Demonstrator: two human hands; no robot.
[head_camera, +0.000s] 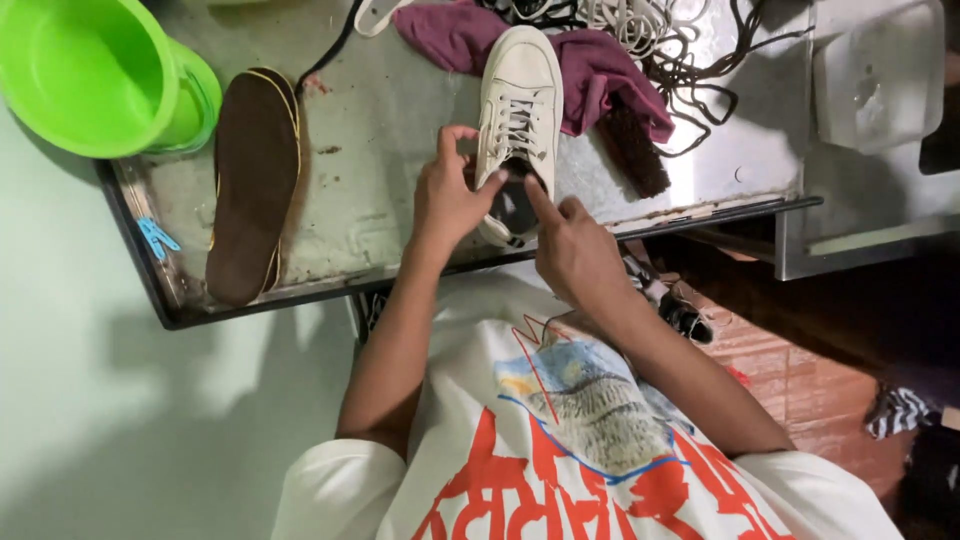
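Metal table (380, 130) in front of me, top dull grey, scuffed and stained, with a dark raised rim along the near edge. Left end: green plastic basin (80, 75) sitting on the corner and overhanging it. Just beside it, a brown insole (252, 180) with a yellow edge, lying flat, lengthwise toward me. Middle: white lace-up sneaker (520, 90), toe pointing away, heel at the near rim. Behind it a maroon cloth (590, 65), crumpled, touching the shoe. A dark bristle brush (635, 150) lies against the cloth's right side. Far edge: tangle of dark and pale laces (690, 40).
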